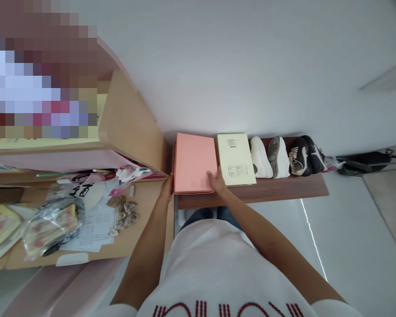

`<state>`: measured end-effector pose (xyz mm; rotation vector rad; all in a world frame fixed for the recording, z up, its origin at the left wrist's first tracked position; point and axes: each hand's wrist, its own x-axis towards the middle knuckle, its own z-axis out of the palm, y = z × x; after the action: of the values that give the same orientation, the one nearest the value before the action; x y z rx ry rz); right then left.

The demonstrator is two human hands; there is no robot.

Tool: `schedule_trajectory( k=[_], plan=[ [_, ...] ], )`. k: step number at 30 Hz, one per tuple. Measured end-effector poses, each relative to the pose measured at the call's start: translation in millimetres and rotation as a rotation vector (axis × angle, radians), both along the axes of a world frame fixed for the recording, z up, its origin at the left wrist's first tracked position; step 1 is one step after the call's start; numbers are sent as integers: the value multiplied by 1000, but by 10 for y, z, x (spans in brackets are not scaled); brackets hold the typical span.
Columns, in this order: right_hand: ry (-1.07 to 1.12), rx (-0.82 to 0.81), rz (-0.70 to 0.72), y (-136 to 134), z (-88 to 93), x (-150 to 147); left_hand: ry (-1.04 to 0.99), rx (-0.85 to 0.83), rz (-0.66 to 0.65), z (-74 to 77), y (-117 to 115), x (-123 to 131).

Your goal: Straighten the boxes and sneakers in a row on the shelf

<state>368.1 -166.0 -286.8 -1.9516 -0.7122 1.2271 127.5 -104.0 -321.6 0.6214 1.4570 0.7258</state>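
Note:
A pink cardboard box (pixel 195 160) stands at the left end of a brown wooden shelf top (pixel 284 192), against the wall. My left hand (pixel 167 187) presses on its left side, the fingers partly hidden between the box and the desk unit. On the box's front right corner lies my right hand (pixel 218 180), thumb on the lid and fingers down the right side. Both hands grip the box between them. Close beside it on the right is a cream box (pixel 236 160) with printed labels, near my right fingers.
White shoes (pixel 261 158), grey-and-white shoes (pixel 279 157) and black shoes (pixel 302 156) line the shelf to the right. A wooden desk (pixel 145 207) on the left holds papers, a plastic-wrapped packet (pixel 53 226) and hair ties (pixel 125 212). A black bag (pixel 366 162) lies far right.

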Motion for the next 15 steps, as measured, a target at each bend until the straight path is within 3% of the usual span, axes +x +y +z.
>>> schedule_trajectory(
  k=[9, 15],
  plan=[
    [-231, 55, 118, -35, 211, -168, -150, 37, -1, 321, 120, 76],
    [-210, 123, 130, 19, 349, -256, -32, 186, 83, 559, 142, 174]
  ],
)
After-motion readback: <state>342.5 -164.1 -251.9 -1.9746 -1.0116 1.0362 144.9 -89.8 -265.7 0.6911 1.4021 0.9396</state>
